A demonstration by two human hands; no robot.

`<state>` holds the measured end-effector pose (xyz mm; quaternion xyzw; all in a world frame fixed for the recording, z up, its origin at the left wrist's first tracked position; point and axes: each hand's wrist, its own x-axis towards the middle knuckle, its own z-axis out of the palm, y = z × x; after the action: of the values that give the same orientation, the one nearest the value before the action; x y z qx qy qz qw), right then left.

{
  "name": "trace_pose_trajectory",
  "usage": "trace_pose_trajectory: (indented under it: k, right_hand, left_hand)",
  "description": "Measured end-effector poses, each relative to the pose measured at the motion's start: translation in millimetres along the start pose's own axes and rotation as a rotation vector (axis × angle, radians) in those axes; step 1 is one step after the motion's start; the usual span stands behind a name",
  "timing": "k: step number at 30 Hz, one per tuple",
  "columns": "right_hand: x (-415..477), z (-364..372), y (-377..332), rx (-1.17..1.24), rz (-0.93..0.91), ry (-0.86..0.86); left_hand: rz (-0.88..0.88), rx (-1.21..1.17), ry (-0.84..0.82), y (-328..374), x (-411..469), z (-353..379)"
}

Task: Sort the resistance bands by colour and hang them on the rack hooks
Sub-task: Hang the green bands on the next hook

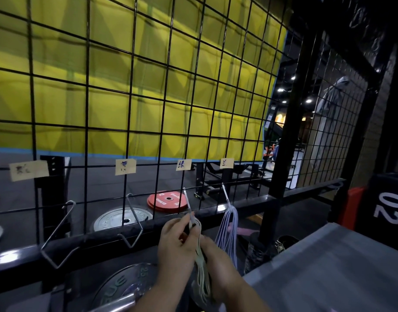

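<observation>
Plainly, in the head view, the left hand (177, 239) pinches pale green rubber resistance bands (202, 269) at the tip of a silver wire hook (187, 199) low on the black grid rack (283, 131), the right hand (216, 255) gripping them lower; any loop missing the tip could drop.

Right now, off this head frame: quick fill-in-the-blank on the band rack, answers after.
1. The wire rack carries ___ paper labels.
2. The pale blue bands hang from the end hook on the far ___.
3. The left hand and right hand hold a bundle of bands at a hook that is ___ from the left.
4. The weight plate seen between the second and third hooks is ___.
Missing words: four; right; third; red.
</observation>
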<state>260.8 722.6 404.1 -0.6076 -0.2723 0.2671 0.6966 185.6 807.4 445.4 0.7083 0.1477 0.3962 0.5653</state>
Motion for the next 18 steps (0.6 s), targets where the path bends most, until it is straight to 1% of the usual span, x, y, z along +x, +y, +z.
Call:
trace_pose_trajectory:
  k: [1,4,7,10,12,16,18]
  right_hand:
    - [1,0,-2,-0.062,-0.027,-0.031]
    - [8,-5,-2,-0.205,-0.051,0.027]
    - [11,-13,6,-0.267,-0.003,0.047]
    - [6,-16,8,-0.387,0.002,0.076]
    - [5,-16,10,-0.42,-0.006,0.079]
    - [4,-14,17,-0.446,-0.024,0.087]
    - [3,-13,21,-0.432,-0.037,0.082]
  left_hand:
    - [0.017,0.038,0.017,-3,-2,1]
    - [0.038,0.078,0.04,-12,-6,6]
    - [-0.001,0.177,0.041,-14,-8,9]
    - [0.028,0.229,0.04,-12,-10,9]
    - [0.04,0.248,0.031,-9,-12,10]
    - [0.046,0.377,-0.016,-17,-14,14]
    - [0.045,0.379,-0.012,-23,-13,15]
